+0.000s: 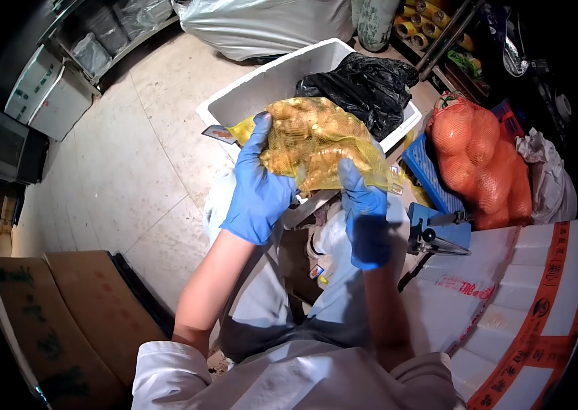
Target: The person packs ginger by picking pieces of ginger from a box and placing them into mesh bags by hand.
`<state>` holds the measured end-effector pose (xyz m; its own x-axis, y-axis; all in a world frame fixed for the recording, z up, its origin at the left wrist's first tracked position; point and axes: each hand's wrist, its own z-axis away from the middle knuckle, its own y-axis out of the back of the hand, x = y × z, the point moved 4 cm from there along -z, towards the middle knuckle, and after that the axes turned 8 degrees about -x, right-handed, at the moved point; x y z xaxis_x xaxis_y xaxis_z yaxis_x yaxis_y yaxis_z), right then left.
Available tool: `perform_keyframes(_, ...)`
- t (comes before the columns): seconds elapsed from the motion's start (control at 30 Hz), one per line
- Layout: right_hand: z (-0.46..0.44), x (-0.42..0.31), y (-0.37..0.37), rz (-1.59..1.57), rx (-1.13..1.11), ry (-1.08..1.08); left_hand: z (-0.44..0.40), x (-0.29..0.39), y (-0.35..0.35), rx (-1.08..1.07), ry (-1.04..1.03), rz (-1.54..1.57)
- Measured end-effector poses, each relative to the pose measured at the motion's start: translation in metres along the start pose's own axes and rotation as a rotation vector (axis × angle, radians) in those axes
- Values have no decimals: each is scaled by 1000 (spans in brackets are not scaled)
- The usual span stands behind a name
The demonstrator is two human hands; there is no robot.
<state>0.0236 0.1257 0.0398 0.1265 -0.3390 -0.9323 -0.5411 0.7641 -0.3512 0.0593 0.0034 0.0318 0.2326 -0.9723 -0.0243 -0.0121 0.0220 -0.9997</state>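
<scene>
A yellow mesh bag of ginger (316, 140) is held up in front of me, over the near edge of a white foam box (234, 102). My left hand (256, 191), in a blue glove, grips the bag's left side with the thumb on top. My right hand (365, 212), gloved the same way, has its thumb against the bag's lower right; its other fingers are mostly hidden. A small printed label (219, 133) hangs at the bag's left end. Inside the foam box, a black plastic bag (360, 85) lies behind the ginger.
Right of the box are a red mesh sack of large round produce (470, 157), a blue crate (432, 174) and a blue device with a metal lever (439, 236). Taped foam boxes (500, 287) stand at lower right, cardboard boxes (77, 307) at lower left. A wrapped white sack (268, 24) lies behind.
</scene>
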Motion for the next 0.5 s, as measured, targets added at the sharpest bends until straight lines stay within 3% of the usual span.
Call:
perform_keyframes(0.03, -6, 1, 0, 3, -6, 1, -6, 2, 6, 32, -24, -25)
perform_keyframes(0.1, -7, -14, 14, 347, 245, 395, -17, 6, 15, 65, -46, -44)
perform_keyframes(0.17, 3, -25, 24, 655, 487, 612, -26, 8, 13, 14, -86, -21)
perform_keyframes(0.2, 8, -23, 22, 734, 480, 542, -27, 7, 11, -34, -66, -3)
perform_keyframes(0.23, 10, -25, 9, 840, 304, 541, -28, 8, 15, -30, -65, 5)
perform_keyframes(0.3, 6, -19, -18, 1220, 37, 681, -32, 10, 25, -41, -71, -14)
perform_keyframes(0.33, 2, -16, -26, 1228, 37, 678, -35, 10, 30, -60, -97, -21)
perform_keyframes(0.4, -9, -3, -37, 1419, 70, 445, -31, 8, 30, -36, -101, -24)
perform_keyframes(0.5, -21, 10, -44, 1486, -4, 540, -31, 12, 37, 16, -190, -67)
